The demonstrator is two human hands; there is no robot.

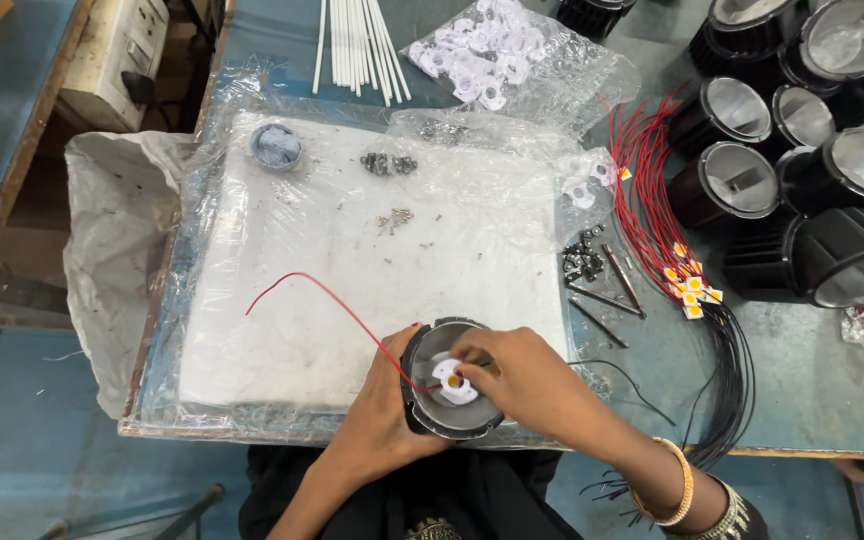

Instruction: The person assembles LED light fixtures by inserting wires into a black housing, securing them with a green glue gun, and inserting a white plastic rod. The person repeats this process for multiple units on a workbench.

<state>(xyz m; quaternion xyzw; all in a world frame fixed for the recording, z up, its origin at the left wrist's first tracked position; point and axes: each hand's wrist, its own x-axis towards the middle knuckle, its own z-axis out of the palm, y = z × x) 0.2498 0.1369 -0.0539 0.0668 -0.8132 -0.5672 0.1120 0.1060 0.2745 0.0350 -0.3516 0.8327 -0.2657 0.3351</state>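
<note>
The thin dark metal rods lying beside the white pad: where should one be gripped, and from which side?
Probably take a thin dark metal rod at its middle, coming from above with fingers across its length. It lies flat on the blue-green table, apart from the other rods, with the small dark screws and red wires beyond its far end.

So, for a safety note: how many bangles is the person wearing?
2, both on the right forearm: a gold bangle near the wrist, a patterned bangle behind it, part hidden.
</note>
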